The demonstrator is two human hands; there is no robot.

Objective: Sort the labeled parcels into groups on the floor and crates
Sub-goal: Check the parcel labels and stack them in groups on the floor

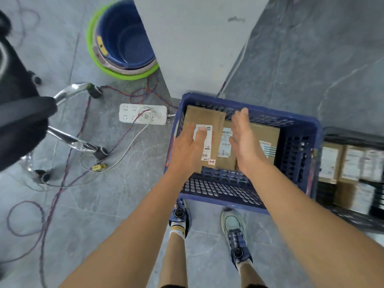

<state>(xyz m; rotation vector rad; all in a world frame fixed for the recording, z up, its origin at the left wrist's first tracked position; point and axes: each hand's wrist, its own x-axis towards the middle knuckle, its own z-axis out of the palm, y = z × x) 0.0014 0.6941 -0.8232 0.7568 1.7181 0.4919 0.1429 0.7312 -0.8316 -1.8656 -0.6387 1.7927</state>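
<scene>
Flat and unclenched, the left hand point(191, 148) presses on the leftmost labeled parcel point(205, 119) in the blue crate point(218, 190); the right hand point(245, 142) hovers open beside it. 3 parcels lie here, and the blurred black crate point(353, 221) holds perhaps 4 more, so sorting looks about midway.

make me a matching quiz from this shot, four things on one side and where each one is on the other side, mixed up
Things
1. left hand
2. right hand
3. power strip
4. blue basin

Places
A. on the floor, left of the blue crate
B. nested in a green basin beside the pillar
C. fingers flat on the labeled parcel at the crate's left side
D. open and edge-on, over the middle of the crate

Pairs: 1-C, 2-D, 3-A, 4-B
</scene>
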